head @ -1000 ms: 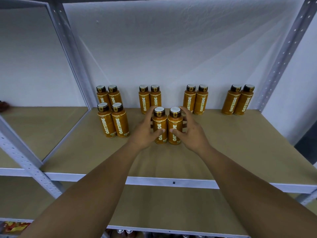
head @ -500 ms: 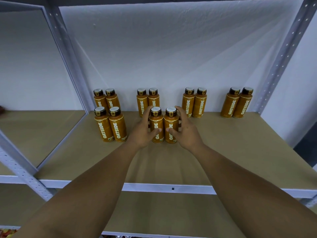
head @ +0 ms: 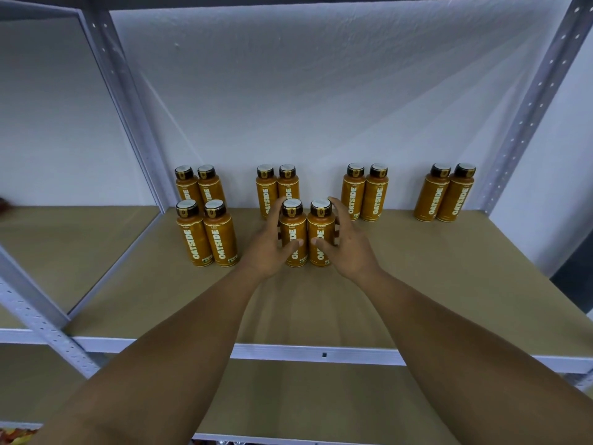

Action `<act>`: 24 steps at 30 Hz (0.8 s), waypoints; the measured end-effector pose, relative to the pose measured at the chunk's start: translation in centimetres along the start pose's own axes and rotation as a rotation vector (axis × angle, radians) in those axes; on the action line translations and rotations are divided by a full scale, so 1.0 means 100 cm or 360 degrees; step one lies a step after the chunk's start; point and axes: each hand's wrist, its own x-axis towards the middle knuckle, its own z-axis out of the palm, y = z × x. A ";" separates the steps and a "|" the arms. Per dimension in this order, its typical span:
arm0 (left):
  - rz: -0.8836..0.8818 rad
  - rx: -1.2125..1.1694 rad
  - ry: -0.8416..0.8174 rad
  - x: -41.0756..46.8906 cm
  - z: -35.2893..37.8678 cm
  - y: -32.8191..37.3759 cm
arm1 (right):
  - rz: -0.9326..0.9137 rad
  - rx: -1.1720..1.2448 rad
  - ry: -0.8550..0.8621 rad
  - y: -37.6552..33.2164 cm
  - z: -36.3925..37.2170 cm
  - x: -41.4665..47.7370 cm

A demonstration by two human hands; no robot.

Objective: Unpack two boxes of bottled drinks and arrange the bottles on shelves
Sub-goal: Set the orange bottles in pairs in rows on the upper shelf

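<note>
Gripping two bottles side by side, the left hand (head: pixel 268 250) curls round the left bottle (head: pixel 292 224) and the right hand (head: pixel 348 252) round the right bottle (head: pixel 321 224), thumbs across the labels. Both stand upright and touching on the shelf (head: pixel 449 284), just before the back row (head: pixel 373 197). They look rigid, smooth and, if full, fairly heavy, so are best held at mid-body, not by the cap. Fingertips behind them are hidden, the small label print is unreadable, and no box shows.
</note>
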 end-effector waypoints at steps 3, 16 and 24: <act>-0.0014 -0.0037 -0.0008 0.000 0.000 0.001 | 0.0022 0.0014 -0.0007 0.000 -0.001 0.000; -0.0463 -0.0170 0.0027 -0.049 0.021 -0.009 | 0.0516 0.0082 -0.0260 0.017 -0.007 -0.041; -0.0274 0.0372 -0.0078 -0.097 0.034 0.005 | 0.0385 -0.0186 -0.0244 0.015 -0.009 -0.094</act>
